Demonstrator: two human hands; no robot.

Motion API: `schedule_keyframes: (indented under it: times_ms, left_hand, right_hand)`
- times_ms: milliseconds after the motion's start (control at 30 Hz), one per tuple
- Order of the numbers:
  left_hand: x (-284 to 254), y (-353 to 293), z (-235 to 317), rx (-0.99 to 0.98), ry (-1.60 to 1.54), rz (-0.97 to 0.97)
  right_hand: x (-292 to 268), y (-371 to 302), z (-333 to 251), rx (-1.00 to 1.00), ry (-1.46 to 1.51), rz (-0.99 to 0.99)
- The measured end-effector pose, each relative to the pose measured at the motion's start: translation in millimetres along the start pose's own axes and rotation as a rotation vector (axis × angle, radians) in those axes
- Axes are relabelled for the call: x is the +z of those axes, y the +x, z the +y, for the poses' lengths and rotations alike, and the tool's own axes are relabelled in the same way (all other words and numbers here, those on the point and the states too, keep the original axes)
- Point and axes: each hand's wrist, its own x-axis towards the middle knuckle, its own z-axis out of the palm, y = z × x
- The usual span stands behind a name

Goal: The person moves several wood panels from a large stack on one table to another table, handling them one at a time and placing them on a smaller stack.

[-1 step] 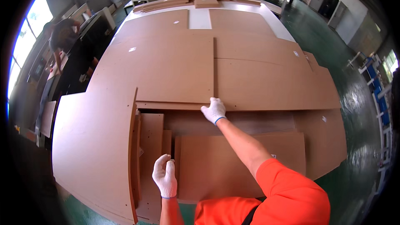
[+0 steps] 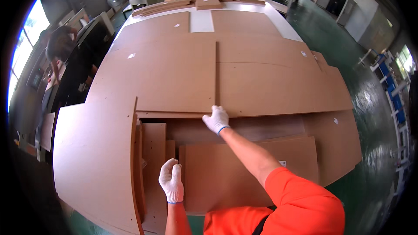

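Note:
My right hand (image 2: 216, 119), in a white knit glove with a blue cuff, reaches forward to the near right corner of a large brown panel (image 2: 170, 76). Its fingers are closed on that panel's edge, where it borders another wide panel (image 2: 278, 85). In front of my body, my left hand (image 2: 171, 180), gloved alike, is raised over a narrow board (image 2: 154, 169) with small holes. Its fingers are loosely bent, with the thumb apart and nothing visible between them. Beside it lies a stack of smaller rectangular panels (image 2: 248, 172).
A large pale-sheened panel (image 2: 93, 161) lies at the left, its raised edge toward me. Farther off are more panels on a white sheet (image 2: 201, 21). A person (image 2: 61, 50) bends over a dark workbench at the left. Blue and white racks (image 2: 394, 100) stand at the right.
The whole view has shifted slightly, with the panels appearing a little lower and further left. My right hand stays at the panel's corner; my left hand keeps nearly the same pose.

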Motion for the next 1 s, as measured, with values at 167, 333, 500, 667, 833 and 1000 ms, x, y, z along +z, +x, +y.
schedule_keyframes:
  times_ms: [167, 333, 500, 667, 833, 1000]
  left_hand:
    - [44, 112, -77, -0.444, -0.129, -0.034]
    - [72, 194, -143, -0.682, -0.480, 0.033]
    - [92, 197, -151, -0.667, -0.252, -0.003]
    - [47, 210, -175, -0.664, -0.159, -0.208]
    - [88, 199, -131, -0.598, -0.293, -0.190]
    - [111, 239, -88, -0.534, -0.568, -0.109]
  right_hand:
    - [15, -35, -52, 0.020, 0.362, -0.300]
    - [58, -25, -49, 0.299, 0.706, -0.437]
    - [94, -15, -35, 0.552, 0.890, -0.343]
    - [76, -30, -49, 0.447, 0.664, -0.283]
    - [36, -16, -4, 0.379, 0.805, -0.088]
    - [-66, 5, 46, 0.487, 1.023, -0.065]
